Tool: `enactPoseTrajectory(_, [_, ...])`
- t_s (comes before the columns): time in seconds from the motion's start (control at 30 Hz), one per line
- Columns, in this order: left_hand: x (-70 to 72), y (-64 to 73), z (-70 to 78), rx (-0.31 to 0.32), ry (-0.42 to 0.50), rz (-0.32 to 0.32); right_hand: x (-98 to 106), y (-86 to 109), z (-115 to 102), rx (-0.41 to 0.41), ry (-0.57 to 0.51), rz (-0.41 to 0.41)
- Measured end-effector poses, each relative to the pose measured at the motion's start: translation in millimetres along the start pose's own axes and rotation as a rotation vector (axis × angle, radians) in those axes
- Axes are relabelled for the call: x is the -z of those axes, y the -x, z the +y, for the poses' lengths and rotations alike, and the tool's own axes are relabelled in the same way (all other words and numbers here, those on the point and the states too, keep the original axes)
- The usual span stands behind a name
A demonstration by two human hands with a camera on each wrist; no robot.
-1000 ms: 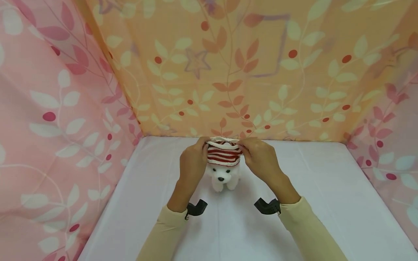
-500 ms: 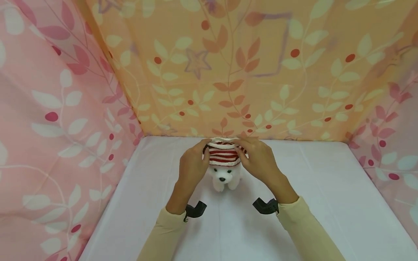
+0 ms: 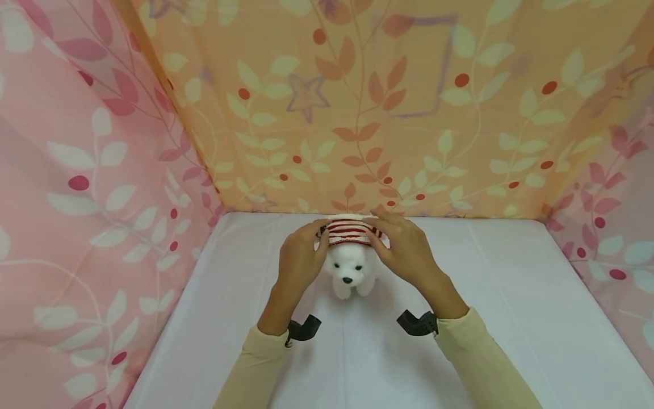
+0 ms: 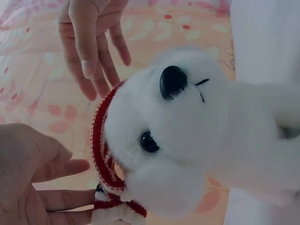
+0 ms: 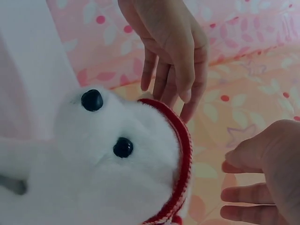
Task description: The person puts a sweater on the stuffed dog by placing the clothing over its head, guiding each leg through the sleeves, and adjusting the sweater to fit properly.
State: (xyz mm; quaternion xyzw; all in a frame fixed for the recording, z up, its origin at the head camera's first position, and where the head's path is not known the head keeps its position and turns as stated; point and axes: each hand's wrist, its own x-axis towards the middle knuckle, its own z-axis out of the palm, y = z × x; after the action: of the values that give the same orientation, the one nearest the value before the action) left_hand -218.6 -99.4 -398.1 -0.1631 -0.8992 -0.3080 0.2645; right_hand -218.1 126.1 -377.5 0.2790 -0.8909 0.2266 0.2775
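A white plush dog [image 3: 349, 270] with black eyes and a black nose stands on the table, facing me. On top of its head sits a red-and-white striped knit hat [image 3: 347, 230], its red edge running across the forehead in the left wrist view. My left hand [image 3: 301, 250] is at one side of the hat, fingers [image 4: 68, 199] extended and their tips right at the knit. At the other side my right hand [image 3: 406, 244] has straight, spread fingers; in the right wrist view those fingers [image 5: 248, 194] are apart from the hat's red edge [image 5: 187, 154].
White cloth covers the table [image 3: 511, 312]. An orange leaf-patterned curtain [image 3: 306, 142] rises right behind the dog, and a pink one [image 3: 102, 227] borders the left side. Black wrist mounts [image 3: 305, 328] jut inward from both sleeves.
The hat's lower edge has moved up and back, baring more of the dog's forehead. Its white upper opening no longer shows. Both hands have gone from pinching the hat to loosened, straighter fingers.
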Motion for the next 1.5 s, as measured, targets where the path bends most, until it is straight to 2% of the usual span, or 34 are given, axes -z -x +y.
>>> enactPoseTrajectory(0.2, [-2.6, 1.7, -2.1, -0.044, 0.019, -0.084, -7.9, 2.0, 3.8, 0.025, -0.024, -0.074])
enactPoseTrajectory(0.33, [-5.3, 1.9, -3.6, -0.101, -0.019, -0.086, -12.4, 3.3, 5.5, 0.024, -0.028, -0.082])
enactPoseTrajectory(0.57, [-12.1, 6.9, -6.0, -0.136, -0.052, 0.010, -18.1, 9.7, 2.5, 0.027, -0.034, -0.023])
enactPoseTrajectory(0.77, [-11.0, 22.2, -12.6, -0.176, -0.019, 0.083, -23.2, 26.5, 0.9, 0.058, -0.069, 0.060])
enactPoseTrajectory(0.87, [-10.8, 31.3, -16.1, -0.190, 0.004, 0.060, -25.7, 35.0, 0.4, 0.076, -0.112, 0.056])
enactPoseTrajectory(0.97, [-11.9, 39.5, -20.2, -0.197, 0.038, 0.009, -28.9, 42.9, -0.4, 0.100, -0.145, 0.043])
enactPoseTrajectory(1.13, [-15.1, 50.6, -25.4, -0.189, 0.082, -0.049, -34.2, 54.6, -0.2, 0.128, -0.154, 0.045])
enactPoseTrajectory(1.33, [-19.9, 59.4, -29.3, -0.184, 0.087, -0.081, -39.2, 65.3, 0.4, 0.144, -0.136, 0.034])
enactPoseTrajectory(1.5, [-24.6, 69.1, -36.5, -0.133, 0.062, -0.087, -44.5, 70.1, 1.9, 0.148, -0.129, 0.012])
